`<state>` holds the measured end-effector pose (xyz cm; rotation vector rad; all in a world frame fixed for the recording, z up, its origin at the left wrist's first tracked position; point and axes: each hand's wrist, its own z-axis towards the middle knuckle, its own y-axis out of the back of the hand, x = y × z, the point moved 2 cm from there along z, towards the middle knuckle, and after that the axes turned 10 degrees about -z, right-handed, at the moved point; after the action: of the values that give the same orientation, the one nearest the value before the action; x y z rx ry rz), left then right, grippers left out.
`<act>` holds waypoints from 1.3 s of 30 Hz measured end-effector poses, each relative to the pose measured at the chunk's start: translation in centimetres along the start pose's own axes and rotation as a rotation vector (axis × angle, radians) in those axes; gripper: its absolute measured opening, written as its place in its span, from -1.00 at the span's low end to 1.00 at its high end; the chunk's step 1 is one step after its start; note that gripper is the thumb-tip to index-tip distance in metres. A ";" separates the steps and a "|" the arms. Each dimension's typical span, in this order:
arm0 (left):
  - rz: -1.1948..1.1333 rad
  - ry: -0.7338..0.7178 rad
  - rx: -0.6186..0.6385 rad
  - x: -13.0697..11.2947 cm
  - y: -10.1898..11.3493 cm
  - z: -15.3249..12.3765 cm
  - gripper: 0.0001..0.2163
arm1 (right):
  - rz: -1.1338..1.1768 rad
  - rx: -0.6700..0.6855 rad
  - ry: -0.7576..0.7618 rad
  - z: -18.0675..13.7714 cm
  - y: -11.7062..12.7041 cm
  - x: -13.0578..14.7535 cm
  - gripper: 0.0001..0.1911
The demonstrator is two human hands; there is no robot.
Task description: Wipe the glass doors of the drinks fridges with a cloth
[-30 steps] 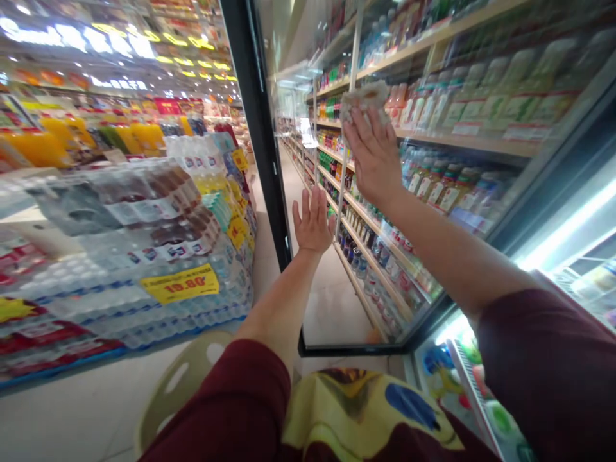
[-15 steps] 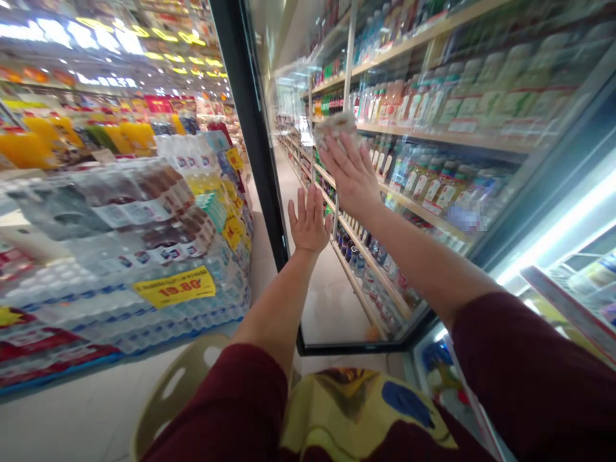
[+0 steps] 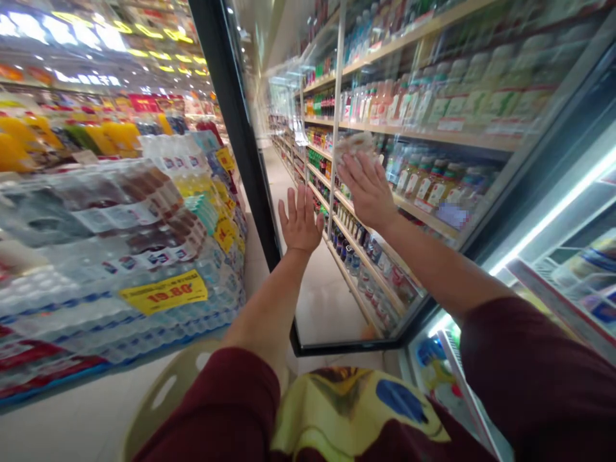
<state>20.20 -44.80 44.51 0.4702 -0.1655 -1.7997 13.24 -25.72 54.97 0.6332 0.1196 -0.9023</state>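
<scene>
A glass door point(image 3: 317, 308) in a black frame stands ajar before me. My left hand point(image 3: 301, 221) lies flat on its pane, fingers spread, with nothing in it. Higher and to the right, my right hand point(image 3: 368, 189) presses a crumpled, pale patterned cloth point(image 3: 356, 144) against the same pane. The cloth pokes out beyond the fingertips, and its lower part is hidden under the hand. Through the glass show wooden shelves point(image 3: 428, 131) of several rows of bottled drinks.
On the left rises a stack of shrink-wrapped bottles point(image 3: 120, 199) with a yellow price sign point(image 3: 166, 292). A beige plastic stool or chair point(image 3: 166, 388) stands low by my left arm. At the right is a lit cooler interior with a shelf edge point(image 3: 561, 308).
My right hand and the cloth have slid down and to the right across the pane. My left hand stays on the glass, while the view has shifted slightly.
</scene>
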 end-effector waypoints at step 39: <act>0.011 0.028 0.007 -0.7 0.6 0.0 -0.33 | 0.024 0.018 -0.141 -7.0 -0.8 -4.3 -0.40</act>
<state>20.84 -44.30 44.86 0.4985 -0.1542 -1.7815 11.03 -19.18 50.40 0.5850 -0.0224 -0.9226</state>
